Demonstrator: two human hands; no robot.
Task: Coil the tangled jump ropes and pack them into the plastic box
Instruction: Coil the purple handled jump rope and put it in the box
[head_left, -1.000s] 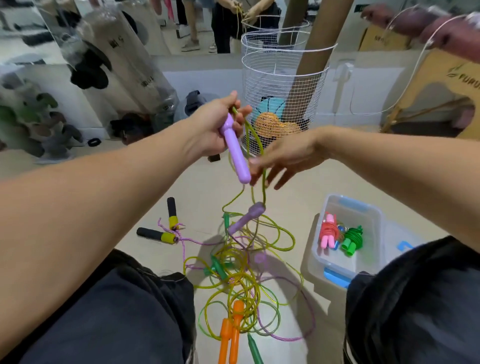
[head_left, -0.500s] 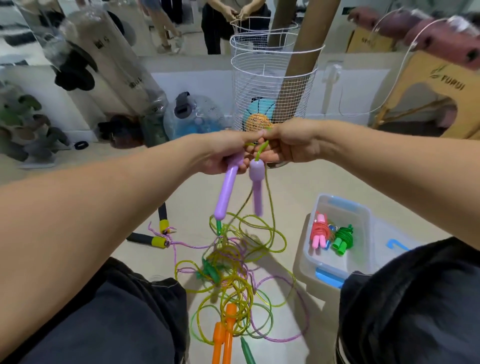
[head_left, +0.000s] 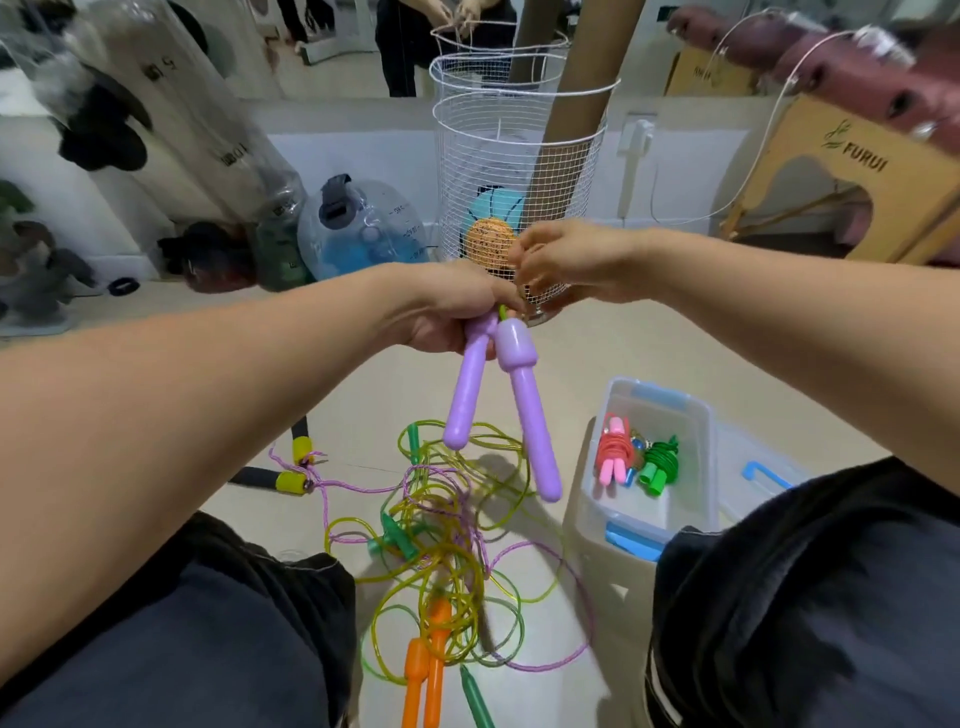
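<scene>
While the left hand (head_left: 447, 312) clamps their tops, both purple handles (head_left: 524, 410) hang lengthwise, tips floorward. The right hand (head_left: 566, 260) hovers beside, fingers loosely curled, empty.

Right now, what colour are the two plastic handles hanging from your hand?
Light purple. The two plastic jump rope handles hang from the left hand, clearest in the head view.

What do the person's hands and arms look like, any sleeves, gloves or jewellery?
Both arms are bare along their whole visible length, with no sleeves in view. The left hand and right hand wear no gloves, and no watch, ring or bracelet shows.
</scene>
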